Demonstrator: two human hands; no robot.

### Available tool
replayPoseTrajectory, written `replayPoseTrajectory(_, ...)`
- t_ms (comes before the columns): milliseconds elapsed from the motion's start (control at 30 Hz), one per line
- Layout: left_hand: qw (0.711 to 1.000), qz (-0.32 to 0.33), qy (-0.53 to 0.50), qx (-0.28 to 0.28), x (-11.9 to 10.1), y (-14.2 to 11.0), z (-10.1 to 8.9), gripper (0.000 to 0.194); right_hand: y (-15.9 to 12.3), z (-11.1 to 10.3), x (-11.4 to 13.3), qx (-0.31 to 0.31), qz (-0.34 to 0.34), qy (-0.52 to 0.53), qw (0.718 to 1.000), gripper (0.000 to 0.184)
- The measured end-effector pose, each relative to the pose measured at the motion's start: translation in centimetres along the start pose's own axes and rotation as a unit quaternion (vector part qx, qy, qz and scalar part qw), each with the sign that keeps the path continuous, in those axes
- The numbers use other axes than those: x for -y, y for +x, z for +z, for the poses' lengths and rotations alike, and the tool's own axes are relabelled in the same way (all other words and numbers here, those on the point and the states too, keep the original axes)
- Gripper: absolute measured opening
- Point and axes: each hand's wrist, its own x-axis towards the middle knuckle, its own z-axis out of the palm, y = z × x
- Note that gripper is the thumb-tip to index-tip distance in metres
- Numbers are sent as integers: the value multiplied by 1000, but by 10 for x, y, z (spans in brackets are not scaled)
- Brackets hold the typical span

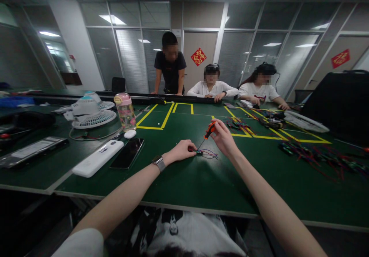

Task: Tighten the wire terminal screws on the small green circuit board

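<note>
A small dark electronic part point(198, 153) with red and blue wires point(210, 154) lies on the green table in front of me. My left hand point(182, 150) is closed on its left end, with the fingertips pinching it. In my right hand point(223, 136) is a screwdriver point(210, 130) with an orange and black handle, held at a slant. Its thin shaft points down to the left, and the tip meets the part beside my left fingertips. Whether the tip sits in a screw is too small to tell.
Left of my hands lie a black phone point(127, 153), a white power bank point(98, 158) and a clear bottle with a pink lid point(125, 111). White fans point(93, 113) stand behind them. Bundles of wired parts point(323, 155) lie at right. Several people are across the table point(173, 188).
</note>
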Motion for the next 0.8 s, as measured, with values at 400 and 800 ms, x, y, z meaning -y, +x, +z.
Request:
replayPoseTrajectory(400,1000,-5,-11,0,3,1,1,15,0,0,1,5,10,9,1000,25)
replayPoseTrajectory(800,1000,-5,-12,0,3,1,2,15,0,1,0,14,9,0,1000,30)
